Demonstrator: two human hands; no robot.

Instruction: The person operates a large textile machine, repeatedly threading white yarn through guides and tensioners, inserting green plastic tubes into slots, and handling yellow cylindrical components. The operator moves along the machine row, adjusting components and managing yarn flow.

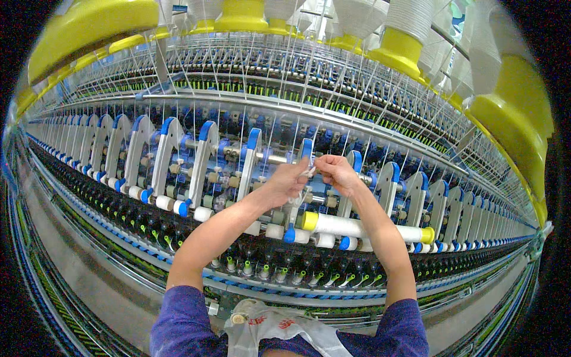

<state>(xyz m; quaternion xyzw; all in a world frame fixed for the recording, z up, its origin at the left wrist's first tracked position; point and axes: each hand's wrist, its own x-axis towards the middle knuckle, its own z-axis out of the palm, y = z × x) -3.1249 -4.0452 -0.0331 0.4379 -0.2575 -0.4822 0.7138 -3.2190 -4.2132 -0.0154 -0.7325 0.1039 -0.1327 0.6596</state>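
My left hand and my right hand meet at a drafting arm of a spinning frame, just below its blue cap. A small tuft of white fibre strand shows between the two sets of fingertips. My left fingers are curled closed on it. The right thumb and forefinger pinch together at the strand's other side, hiding its end. Under my right forearm, a white bobbin with yellow ends lies across the front rollers, its middle partly covered by the arm.
Grey drafting arms with blue caps run in a long curved row to both sides. Green-tipped spindles stand below. White yarn packages on yellow holders hang overhead, with strands running down past a metal rail. I wear a whitish apron.
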